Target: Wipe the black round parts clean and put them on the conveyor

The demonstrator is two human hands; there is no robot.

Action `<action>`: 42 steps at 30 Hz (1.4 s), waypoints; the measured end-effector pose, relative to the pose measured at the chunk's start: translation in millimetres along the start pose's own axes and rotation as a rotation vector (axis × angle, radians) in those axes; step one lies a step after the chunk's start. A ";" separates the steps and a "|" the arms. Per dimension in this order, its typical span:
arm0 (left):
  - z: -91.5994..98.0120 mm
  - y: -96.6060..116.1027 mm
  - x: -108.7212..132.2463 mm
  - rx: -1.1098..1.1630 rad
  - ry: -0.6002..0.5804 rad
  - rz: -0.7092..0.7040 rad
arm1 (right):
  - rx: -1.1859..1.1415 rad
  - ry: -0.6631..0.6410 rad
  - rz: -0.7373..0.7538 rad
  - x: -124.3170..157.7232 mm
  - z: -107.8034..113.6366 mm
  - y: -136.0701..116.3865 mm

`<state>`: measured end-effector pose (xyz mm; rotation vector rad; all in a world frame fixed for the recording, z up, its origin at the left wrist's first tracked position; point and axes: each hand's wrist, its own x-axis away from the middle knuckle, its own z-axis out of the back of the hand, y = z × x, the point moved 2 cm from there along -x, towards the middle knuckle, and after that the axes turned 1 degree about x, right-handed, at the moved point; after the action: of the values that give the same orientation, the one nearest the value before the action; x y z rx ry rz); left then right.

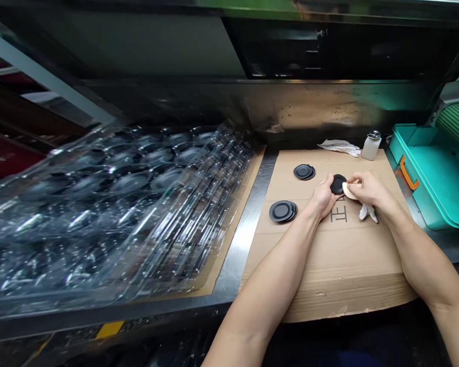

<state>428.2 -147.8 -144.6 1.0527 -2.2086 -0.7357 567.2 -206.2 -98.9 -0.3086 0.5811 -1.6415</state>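
Observation:
My left hand (324, 195) is closed on the edge of a round black disc-shaped part (337, 184), held above the cardboard sheet (329, 255). Pinched in my right hand (367, 187) is a small cream-coloured pad (349, 191), which meets the disc's right side. To the left of my hands lie two small groups of similar black discs, one farther back (304, 172) and one nearer (282, 211). A crumpled white cloth (368, 213) lies just below my right hand.
Clear plastic trays (137, 204) holding rows of dark round parts fill the left side. At the right stands a teal box (443, 178) with an orange handle (408, 173). Behind my hands are a white pump bottle (372, 146) and a white glove-like cloth (339, 147).

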 end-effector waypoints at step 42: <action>0.4 -3.4 -4.3 0.022 0.011 0.045 | 0.213 0.146 0.006 -9.9 -15.4 -6.0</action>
<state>431.9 -146.1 -148.3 1.0115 -2.2283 -0.6854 555.8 -193.1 -107.2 -0.0312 0.5097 -1.7131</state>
